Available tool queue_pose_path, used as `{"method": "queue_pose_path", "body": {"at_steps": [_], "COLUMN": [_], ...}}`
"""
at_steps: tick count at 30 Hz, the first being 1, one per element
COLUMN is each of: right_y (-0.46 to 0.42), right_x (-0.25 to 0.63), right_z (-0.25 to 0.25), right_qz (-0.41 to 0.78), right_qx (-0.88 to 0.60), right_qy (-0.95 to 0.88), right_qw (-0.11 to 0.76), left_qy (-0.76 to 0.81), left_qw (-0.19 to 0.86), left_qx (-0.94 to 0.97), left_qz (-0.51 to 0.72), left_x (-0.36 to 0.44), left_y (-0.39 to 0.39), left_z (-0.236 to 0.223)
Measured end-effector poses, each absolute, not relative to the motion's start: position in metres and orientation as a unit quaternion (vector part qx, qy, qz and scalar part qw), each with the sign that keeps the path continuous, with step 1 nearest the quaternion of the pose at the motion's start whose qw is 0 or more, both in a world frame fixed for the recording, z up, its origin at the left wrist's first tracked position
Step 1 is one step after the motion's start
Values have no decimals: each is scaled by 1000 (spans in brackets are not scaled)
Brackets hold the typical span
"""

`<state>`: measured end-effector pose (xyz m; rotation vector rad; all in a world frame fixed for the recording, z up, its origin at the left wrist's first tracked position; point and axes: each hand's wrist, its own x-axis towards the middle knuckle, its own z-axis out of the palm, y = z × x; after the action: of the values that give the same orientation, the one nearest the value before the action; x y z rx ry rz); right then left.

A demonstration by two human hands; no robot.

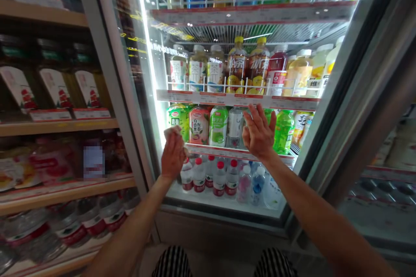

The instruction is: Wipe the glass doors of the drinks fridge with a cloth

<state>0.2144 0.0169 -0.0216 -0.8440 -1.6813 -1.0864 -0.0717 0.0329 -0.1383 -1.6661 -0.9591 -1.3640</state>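
Reflections lie across the glass door (138, 69) of a lit drinks cooler in front of me. My left hand (173, 156) is closed around a pale, crumpled cloth (172, 132), at the lower left of the glass. My right hand (259, 133) is raised at the glass, fingers spread and nothing in it; whether its palm touches the pane I cannot tell. Behind it stand a green bottle (284, 132) and a bottle with a grey-white label (235, 125). Near the cloth, inside, are a green-labelled bottle (177, 114) and a pink-labelled bottle (199, 125).
Red-capped water bottles (219, 181) stand on the cooler's floor, and tea bottles (198, 67) fill a shelf above. At left, wooden shelves (58, 125) hold more bottles. A metal door frame (367, 108) runs down the right. My striped-clad knees (172, 262) show below.
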Motion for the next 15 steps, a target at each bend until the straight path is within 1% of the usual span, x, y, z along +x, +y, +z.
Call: {"method": "queue_pose_path", "body": {"at_steps": [2, 5, 8, 10, 11, 13, 15], "right_y": [17, 17, 17, 16, 16, 16, 17], "right_x": [214, 213, 213, 214, 214, 215, 215], "right_z": [-22, -22, -22, -23, -22, -22, -22], "right_qz": [-438, -431, -421, -423, -428, -441, -452], "right_qx": [-345, -347, -349, -349, -349, -347, -342], "right_qy": [-686, -686, -691, -693, -691, -687, -683], "right_qw": [468, 473, 472, 469, 466, 462, 461], "left_qy": [-418, -414, -335, -286, -282, -316, -362], "left_qw": [371, 374, 385, 401, 412, 431, 424], "left_qx": [-592, -605, -721, -775, -778, -742, -690], "left_qz": [-580, -568, -470, -396, -381, -405, -461], "left_x": [-85, -65, -33, -33, -40, -60, -73], "left_y": [33, 31, 28, 27, 27, 28, 29], "left_z": [-145, -159, -171, -175, -175, -172, -167]}}
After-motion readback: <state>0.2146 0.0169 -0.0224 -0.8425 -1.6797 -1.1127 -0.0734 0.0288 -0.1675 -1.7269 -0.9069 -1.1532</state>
